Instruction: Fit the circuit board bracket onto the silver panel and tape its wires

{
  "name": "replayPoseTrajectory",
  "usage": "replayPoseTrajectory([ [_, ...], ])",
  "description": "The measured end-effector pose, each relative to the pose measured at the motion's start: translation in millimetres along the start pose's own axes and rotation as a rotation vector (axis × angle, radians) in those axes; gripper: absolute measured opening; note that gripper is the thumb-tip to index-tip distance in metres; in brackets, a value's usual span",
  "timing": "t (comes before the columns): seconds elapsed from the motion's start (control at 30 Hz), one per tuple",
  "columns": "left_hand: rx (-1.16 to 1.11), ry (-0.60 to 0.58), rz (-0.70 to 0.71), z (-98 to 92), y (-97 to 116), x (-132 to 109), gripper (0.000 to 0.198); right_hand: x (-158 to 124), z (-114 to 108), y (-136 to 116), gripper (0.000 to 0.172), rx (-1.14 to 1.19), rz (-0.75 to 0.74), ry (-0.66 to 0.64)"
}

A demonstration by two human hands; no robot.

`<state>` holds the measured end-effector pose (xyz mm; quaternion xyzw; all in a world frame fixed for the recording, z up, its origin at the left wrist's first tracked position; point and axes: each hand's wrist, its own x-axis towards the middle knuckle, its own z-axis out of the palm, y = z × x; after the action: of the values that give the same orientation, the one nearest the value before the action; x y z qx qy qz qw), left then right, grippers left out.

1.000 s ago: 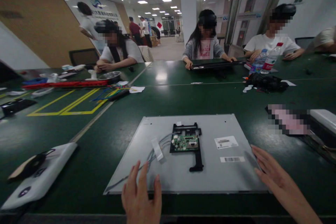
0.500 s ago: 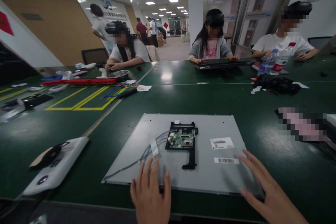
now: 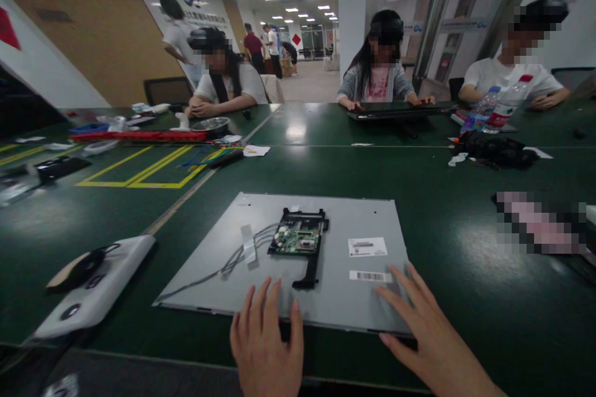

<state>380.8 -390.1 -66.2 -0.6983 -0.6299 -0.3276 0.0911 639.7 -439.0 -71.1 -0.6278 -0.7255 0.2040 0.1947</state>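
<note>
Neither of my hands held anything. My left hand lay flat and open, fingers together and pointing up the frame, its fingertips on the near edge of the panel at bottom centre. My right hand was also open, fingers spread and angled toward the upper left, resting on the panel's lower right corner just below the barcode label.

The panel lay flat on the green table in the lower middle of the frame, with a circuit board near its centre, grey wires trailing to the lower left, and a white label to the board's right.

Against the picture half a second earlier, the panel sat more to the left and skewed, its right end nearer me, and my right hand had come in leftward over that corner. My left hand had hardly moved.

A white cover lay at lower left.
</note>
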Motion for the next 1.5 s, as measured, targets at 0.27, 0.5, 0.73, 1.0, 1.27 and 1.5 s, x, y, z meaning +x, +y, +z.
replayPoseTrajectory([
  [0.27,-0.014,-0.051,0.070,0.1,11.3,-1.8,0.041,-1.1,2.7,1.5,0.059,-0.051,-0.005,0.019],
  [0.5,-0.035,-0.192,0.129,6.4,23.4,14.8,0.039,-1.7,4.5,2.6,0.057,-0.056,-0.028,0.052],
  [0.73,-0.044,-0.261,0.111,10.7,23.7,20.5,0.040,0.1,3.3,0.5,0.056,-0.071,-0.035,0.025],
  [1.0,-0.037,-0.297,0.096,12.3,19.4,27.2,0.040,0.5,3.4,-1.2,0.056,-0.108,-0.018,0.019],
  [1.27,-0.007,-0.290,0.077,13.6,26.2,24.1,0.042,1.2,-9.4,2.5,0.055,-0.122,-0.062,-0.083],
  [1.5,0.060,-0.308,0.077,14.8,33.4,23.7,0.043,4.4,-20.8,9.3,0.053,-0.173,-0.178,-0.112],
])
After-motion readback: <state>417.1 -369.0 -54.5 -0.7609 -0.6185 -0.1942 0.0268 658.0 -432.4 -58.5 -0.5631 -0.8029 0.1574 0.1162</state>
